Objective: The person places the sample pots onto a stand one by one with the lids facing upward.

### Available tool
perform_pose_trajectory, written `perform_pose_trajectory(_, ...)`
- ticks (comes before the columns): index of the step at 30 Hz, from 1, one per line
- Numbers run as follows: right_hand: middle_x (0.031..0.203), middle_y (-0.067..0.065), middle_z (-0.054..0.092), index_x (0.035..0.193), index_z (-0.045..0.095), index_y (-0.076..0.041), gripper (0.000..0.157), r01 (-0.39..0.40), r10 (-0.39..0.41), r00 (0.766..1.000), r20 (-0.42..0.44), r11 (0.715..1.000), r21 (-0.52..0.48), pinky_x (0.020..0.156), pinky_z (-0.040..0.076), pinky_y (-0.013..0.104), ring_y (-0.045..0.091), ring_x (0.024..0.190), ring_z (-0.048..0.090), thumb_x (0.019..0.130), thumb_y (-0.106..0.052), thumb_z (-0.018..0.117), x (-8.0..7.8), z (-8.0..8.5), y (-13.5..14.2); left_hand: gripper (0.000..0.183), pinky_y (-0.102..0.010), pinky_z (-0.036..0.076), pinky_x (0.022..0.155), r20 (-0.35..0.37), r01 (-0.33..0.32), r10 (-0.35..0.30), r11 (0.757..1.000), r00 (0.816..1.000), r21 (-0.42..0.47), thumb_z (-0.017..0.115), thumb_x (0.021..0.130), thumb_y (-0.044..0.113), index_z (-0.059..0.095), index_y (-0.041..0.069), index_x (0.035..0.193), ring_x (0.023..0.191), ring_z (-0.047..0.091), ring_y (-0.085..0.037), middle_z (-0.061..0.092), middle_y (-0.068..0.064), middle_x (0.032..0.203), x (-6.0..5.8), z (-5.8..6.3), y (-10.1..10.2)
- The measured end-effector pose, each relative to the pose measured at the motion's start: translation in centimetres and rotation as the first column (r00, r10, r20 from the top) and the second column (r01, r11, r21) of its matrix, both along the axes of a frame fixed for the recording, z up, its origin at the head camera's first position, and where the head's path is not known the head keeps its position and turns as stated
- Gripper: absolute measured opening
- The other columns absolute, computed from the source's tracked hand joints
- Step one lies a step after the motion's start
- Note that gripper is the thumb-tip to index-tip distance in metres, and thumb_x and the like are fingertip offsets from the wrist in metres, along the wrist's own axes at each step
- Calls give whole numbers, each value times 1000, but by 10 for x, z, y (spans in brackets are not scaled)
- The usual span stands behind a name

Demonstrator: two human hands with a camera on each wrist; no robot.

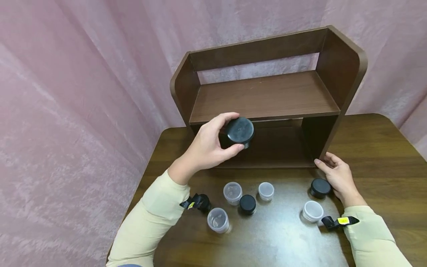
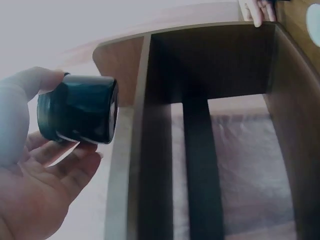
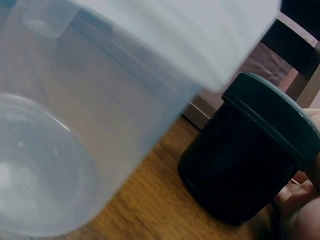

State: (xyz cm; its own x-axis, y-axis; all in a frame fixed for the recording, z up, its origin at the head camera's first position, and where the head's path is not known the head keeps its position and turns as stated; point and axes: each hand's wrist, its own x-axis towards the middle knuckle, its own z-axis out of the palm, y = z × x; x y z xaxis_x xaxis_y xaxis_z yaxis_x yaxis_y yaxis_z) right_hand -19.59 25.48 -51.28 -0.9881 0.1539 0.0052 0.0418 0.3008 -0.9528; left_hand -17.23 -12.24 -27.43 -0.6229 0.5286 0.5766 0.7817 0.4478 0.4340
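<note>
My left hand (image 1: 207, 144) holds a black lidded jar (image 1: 241, 129) in the air before the shelf unit, pinching it between thumb and fingers. The same black jar (image 2: 77, 107) lies on its side in the left wrist view. My right hand (image 1: 338, 180) grips the lower front edge of the right side panel of the brown wooden shelf unit (image 1: 267, 94), thumb on the front. Close by that hand stand a black jar (image 1: 321, 188) and a translucent jar (image 1: 313, 211). Both also show large in the right wrist view.
Left of centre on the wooden table (image 1: 383, 163) stand a translucent jar (image 1: 232, 192), another translucent jar (image 1: 218, 220), a small translucent jar (image 1: 266, 190) and a small black-lidded jar (image 1: 248, 204). A pink curtain (image 1: 83, 111) hangs behind.
</note>
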Motion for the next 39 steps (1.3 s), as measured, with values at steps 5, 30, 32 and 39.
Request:
perform_pose_trajectory(5,133,24,44,145,31,7,72,2,-2,1000,3,1000,9,79,39,4,15,118,48,94,-34,62,-4,3,2,64,-24,48,86,-58,32,-33,999,998,-20,78,77,20,51,-1,131,105,53,-13,58,-9,122,-21,28,26)
perform_pose_trajectory(30,130,16,48,144,34,7,70,-1,1,1000,6,1000,10,81,40,4,10,118,48,94,-34,61,5,1,13,64,-6,38,81,423,-164,162,986,891,-31,73,84,34,46,21,141,103,52,4,56,13,123,-114,42,181)
perform_pose_trajectory(32,136,22,44,145,31,6,71,-7,6,1000,23,1000,19,80,39,4,17,122,46,95,-35,60,7,2,15,64,-6,37,82,427,-184,184,982,885,-42,73,84,35,46,23,141,104,50,5,55,15,123,-116,39,191)
perform_pose_trajectory(39,126,8,51,143,36,5,68,-9,9,1000,15,1000,21,79,40,5,9,113,49,95,-35,60,9,2,19,65,-6,34,85,403,-236,257,966,878,-102,71,85,41,44,28,142,106,48,6,52,18,123,-122,26,217)
